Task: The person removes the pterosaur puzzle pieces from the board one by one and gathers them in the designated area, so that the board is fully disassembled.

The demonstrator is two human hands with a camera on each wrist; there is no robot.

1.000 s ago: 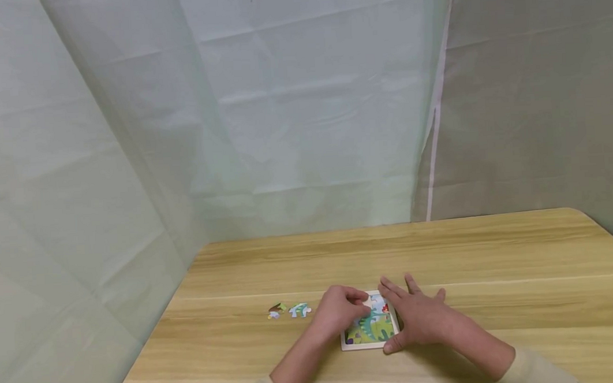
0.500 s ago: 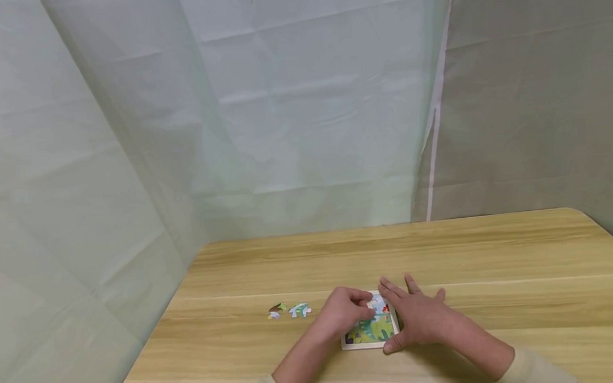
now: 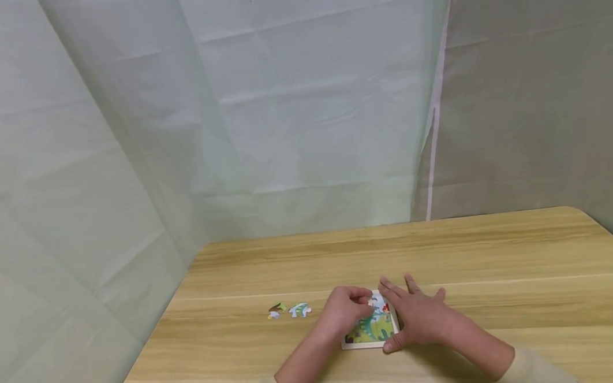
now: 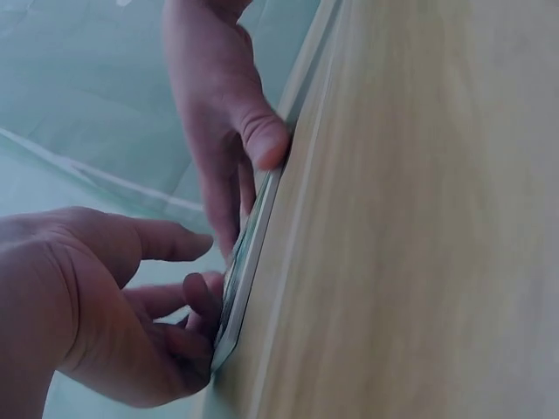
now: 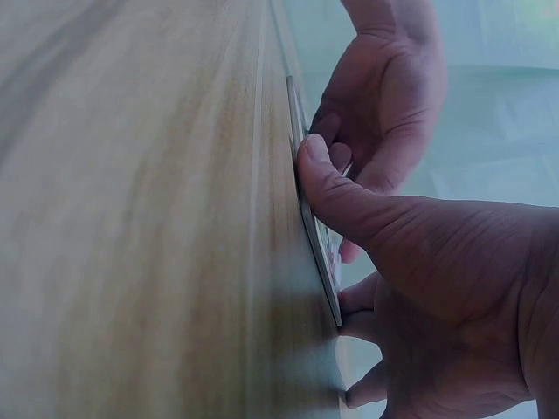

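Note:
A small puzzle tray (image 3: 365, 346) with a pale frame lies on the table, showing a green dinosaur picture. Over its upper left part is my left hand (image 3: 340, 313), thumb and fingers curled together. A thin edge of a puzzle piece (image 5: 348, 168) shows at those fingertips in the right wrist view; most of it is hidden. My right hand (image 3: 421, 315) spreads along the tray's right side, thumb at the near corner and fingertips at the far one. Left of the tray lie two loose puzzle pieces, one brown and green (image 3: 277, 310), one with teal stripes (image 3: 299, 310).
The wood-grain table (image 3: 497, 262) reaches well beyond the tray on both sides. Pale cloth sheets (image 3: 307, 110) hang behind it and to the left, with a greyer sheet (image 3: 530, 99) on the right.
My left hand has shifted slightly to the right over the tray, its fingertips still together. The right hand and the loose pieces stay in place.

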